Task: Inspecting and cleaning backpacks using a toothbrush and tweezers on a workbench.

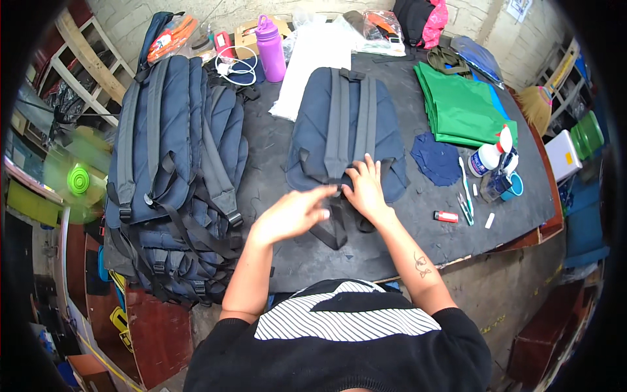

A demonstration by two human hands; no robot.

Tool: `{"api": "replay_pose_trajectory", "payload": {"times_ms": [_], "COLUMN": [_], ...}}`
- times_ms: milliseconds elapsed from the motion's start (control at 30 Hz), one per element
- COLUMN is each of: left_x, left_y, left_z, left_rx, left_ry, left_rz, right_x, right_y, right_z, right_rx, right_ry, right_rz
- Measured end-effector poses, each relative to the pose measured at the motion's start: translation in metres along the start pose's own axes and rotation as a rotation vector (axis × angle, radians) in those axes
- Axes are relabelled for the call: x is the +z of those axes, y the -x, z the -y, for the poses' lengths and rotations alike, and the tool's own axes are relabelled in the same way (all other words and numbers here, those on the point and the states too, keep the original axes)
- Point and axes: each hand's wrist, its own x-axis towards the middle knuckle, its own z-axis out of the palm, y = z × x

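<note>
A dark blue backpack lies flat on the black worktable, with two grey shoulder straps running down it toward me. My right hand is at the lower end of the straps, its thumb and forefinger closed about a strap end by the small black buckle and its other fingers stretched over the fabric. My left hand comes in from the left, its forefinger reaching to the same buckle and its thumb held apart. Loose black webbing hangs below the hands. The fingers partly hide the buckle.
A tall stack of similar backpacks stands at the left. Behind are a purple bottle and white sheeting. Rightward lie folded green fabric, a spray bottle, thread snips, a red lighter and a blue cup.
</note>
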Motion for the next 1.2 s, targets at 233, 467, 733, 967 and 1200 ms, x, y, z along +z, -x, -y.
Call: {"api": "replay_pose_trajectory", "payload": {"times_ms": [233,467,733,967,1200], "left_x": [0.005,0.045,0.082,0.072,0.087], "left_y": [0.006,-0.089,-0.147,-0.153,-0.149], "left_z": [0.052,0.059,0.092,0.107,0.088], "left_rx": [-0.189,0.125,0.19,-0.05,0.162], "left_ry": [0.238,0.462,-0.281,0.356,-0.348], "left_rz": [-0.332,-0.549,-0.6,-0.529,-0.596], "right_x": [-0.017,-0.046,-0.078,-0.057,-0.048], "right_y": [0.049,0.076,0.131,0.171,0.148], "right_z": [-0.01,-0.041,-0.129,-0.207,-0.219], "right_rx": [0.012,0.207,0.636,0.842,0.737], "right_ry": [-0.291,-0.271,0.112,0.296,0.194], "right_rz": [-0.352,-0.456,-0.518,-0.52,-0.599]}}
